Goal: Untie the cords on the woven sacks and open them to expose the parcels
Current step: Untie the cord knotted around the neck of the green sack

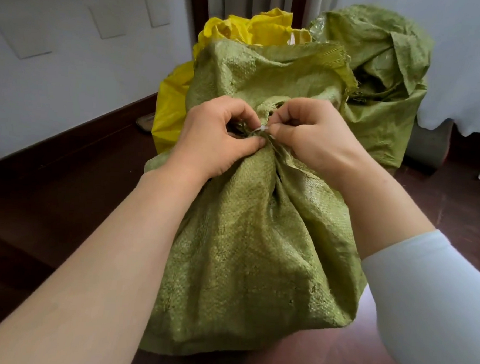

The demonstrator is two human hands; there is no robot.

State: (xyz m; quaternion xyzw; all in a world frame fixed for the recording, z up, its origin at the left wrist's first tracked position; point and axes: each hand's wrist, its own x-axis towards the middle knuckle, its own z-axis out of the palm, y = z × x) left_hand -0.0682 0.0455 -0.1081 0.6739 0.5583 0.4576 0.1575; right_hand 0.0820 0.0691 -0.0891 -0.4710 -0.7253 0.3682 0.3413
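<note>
Nearest the viewer, a white sleeve (437,292) covers the right upper forearm; the left forearm is bare. Between the two forearms the near sack (257,253), green and woven, stands on the dark wooden floor (62,213), its body full and its neck gathered tight. At that neck both hands meet. The left grip (219,135) is closed around the bunched fabric, thumb pressed against the gather from below. The right grip (311,138) is closed on the cord (260,129), a thin whitish tie pinched between thumb and forefinger. The cord thus lies directly between the two grips, touching both, and wraps the neck just under the flared, frayed mouth of the sack. The step in hand is judged to be the loosening of the knot on this sack, which is not yet open; no parcels show. The next move probably calls for a fine pull of the free end by the right grip while the left steadies the neck, then spreading the mouth. Behind the near sack and touching it sits a yellow bag (242,30). Farther right stands the far sack (381,64), its top slack and apparently already undone, though its contents cannot be made out.
</note>
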